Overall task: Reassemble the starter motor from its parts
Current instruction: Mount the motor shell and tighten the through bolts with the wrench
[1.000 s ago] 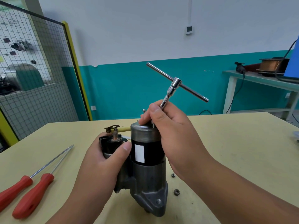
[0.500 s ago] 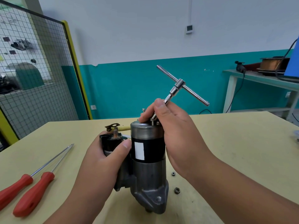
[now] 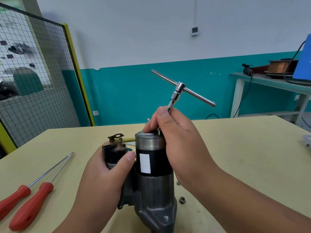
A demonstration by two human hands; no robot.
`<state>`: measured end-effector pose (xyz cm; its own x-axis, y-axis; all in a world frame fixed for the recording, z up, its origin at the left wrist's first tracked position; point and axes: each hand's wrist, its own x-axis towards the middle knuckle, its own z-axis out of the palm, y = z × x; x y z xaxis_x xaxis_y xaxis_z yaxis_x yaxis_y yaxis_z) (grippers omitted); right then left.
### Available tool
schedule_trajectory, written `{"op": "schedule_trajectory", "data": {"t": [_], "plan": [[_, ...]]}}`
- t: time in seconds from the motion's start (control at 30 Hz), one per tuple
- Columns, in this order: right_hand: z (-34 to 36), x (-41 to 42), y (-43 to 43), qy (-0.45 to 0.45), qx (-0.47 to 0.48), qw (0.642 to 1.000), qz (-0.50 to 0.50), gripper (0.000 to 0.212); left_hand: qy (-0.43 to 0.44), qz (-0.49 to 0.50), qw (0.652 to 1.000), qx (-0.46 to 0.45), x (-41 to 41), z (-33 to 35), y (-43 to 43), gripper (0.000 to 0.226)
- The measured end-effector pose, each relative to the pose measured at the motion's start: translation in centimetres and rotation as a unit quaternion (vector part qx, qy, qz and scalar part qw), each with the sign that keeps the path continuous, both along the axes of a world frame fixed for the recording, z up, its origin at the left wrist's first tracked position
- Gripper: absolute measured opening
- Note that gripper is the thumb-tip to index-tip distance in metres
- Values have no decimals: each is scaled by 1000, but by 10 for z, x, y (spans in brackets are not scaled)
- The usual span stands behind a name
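Observation:
The starter motor stands upright on the yellow table, black body with a white label, grey housing below. My left hand grips the black solenoid on the motor's left side. My right hand holds the lower shaft of a chrome T-handle wrench between thumb and fingers. The wrench's tip sits at the rear right of the motor's top cap, hidden by my fingers. The shaft leans to the right.
Two red-handled screwdrivers lie at the table's left front. Two small nuts sit on the table just right of the motor. A wire cage stands at the left, a bench with a wire spool at the far right.
The wrench's crossbar has turned about its shaft between the frames. My right hand's fingers have shifted slightly on the shaft. The motor and my left hand stay put.

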<state>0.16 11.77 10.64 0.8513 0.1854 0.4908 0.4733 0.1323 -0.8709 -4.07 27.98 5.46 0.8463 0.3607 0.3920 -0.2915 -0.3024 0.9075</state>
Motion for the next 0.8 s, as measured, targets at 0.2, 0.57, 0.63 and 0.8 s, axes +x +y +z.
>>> {"op": "schedule_trajectory", "data": {"t": [0.2,0.57,0.63,0.8], "plan": [[3,-7,0,-41,-19,999,19,37,-38,5,999,4,-7,1,-1,37],[3,-12,-1,-77,-33,994,68,33,-64,4,997,33,-7,-2,4,33],[3,-11,-1,-80,-29,994,64,32,-58,-3,998,29,-6,-2,5,35],[4,-6,-3,-66,-31,996,50,34,-46,-6,999,22,-3,-5,7,40]]}}
